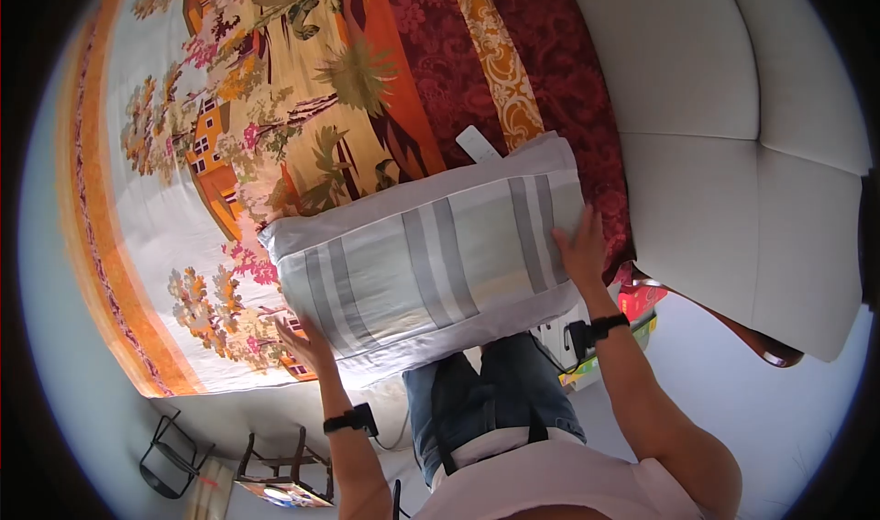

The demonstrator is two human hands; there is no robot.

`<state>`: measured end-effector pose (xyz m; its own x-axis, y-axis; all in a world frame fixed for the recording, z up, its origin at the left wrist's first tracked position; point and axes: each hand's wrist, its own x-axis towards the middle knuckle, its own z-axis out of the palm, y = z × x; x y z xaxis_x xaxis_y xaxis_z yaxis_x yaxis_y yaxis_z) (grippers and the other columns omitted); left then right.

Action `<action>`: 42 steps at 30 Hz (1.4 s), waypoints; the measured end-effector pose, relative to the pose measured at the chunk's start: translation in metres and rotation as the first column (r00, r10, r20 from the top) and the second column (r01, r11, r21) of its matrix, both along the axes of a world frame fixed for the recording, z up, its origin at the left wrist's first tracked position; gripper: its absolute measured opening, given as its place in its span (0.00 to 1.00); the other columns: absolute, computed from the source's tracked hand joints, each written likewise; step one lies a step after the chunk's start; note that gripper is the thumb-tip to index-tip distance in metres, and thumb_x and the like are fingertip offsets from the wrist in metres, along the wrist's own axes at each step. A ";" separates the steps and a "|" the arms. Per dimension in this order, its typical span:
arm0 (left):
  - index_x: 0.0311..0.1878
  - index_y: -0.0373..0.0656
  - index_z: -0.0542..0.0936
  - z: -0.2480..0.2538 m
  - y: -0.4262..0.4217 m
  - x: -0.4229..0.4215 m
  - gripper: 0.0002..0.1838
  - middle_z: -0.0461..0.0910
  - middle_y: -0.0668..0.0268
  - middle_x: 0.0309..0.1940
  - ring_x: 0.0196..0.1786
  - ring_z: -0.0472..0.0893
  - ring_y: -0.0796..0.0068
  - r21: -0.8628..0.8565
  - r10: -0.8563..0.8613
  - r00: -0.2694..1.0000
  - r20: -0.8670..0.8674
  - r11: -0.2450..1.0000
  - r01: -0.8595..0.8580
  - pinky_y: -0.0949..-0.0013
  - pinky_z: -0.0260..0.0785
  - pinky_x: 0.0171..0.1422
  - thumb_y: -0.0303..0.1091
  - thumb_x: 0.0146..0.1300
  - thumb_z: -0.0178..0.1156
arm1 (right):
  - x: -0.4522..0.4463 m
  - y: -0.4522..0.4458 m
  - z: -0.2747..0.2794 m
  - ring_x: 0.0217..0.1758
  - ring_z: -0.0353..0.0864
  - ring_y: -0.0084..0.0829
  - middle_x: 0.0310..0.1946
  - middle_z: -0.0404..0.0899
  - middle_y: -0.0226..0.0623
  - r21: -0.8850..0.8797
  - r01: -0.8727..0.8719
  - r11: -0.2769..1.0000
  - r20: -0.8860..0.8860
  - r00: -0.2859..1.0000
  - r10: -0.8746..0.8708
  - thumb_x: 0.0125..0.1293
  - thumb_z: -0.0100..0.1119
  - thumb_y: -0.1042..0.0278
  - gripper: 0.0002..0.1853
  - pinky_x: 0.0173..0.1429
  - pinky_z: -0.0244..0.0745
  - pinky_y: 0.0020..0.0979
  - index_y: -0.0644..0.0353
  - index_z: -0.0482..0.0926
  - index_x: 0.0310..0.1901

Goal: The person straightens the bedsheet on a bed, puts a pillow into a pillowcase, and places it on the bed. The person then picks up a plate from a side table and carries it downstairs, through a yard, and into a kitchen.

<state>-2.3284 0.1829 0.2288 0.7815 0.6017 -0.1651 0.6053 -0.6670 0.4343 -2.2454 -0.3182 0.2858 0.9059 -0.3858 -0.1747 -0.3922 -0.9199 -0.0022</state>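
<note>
A pillow (pixel 417 254) in a pale case with grey stripes lies at the near edge of the bed, in front of my body. My left hand (pixel 310 344) is at its left end, fingers stretched out along the lower corner. At the right end, my right hand (pixel 583 249) rests against the pillow's side with its fingers spread. Neither hand is closed around the fabric. Just beyond the pillow's far edge, a white, flat object (pixel 477 142) like a remote lies partly hidden.
A patterned bedspread (pixel 357 75) with houses and trees covers the bed. On the right stands a grey padded headboard (pixel 687 80). Red and green boxes (pixel 642 302) sit on the floor at right. A folding chair (pixel 174 451) and wooden stool (pixel 289 470) stand at lower left.
</note>
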 end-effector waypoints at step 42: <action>0.62 0.44 0.63 0.335 -0.165 0.464 0.26 0.71 0.63 0.53 0.48 0.74 0.74 -0.475 -0.098 0.724 0.683 0.693 0.542 0.71 0.69 0.48 0.41 0.63 0.56 | 0.220 -0.054 0.120 0.43 0.78 0.33 0.47 0.75 0.39 0.997 0.021 -0.080 -0.070 0.735 -0.675 0.60 0.60 0.56 0.29 0.45 0.77 0.36 0.64 0.65 0.57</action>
<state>-1.8646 0.0179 0.5640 0.9623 0.2226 0.1563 -0.1087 -0.2120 0.9712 -2.0255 -0.3721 0.4061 0.7759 -0.4522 -0.4399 -0.3061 0.3399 -0.8893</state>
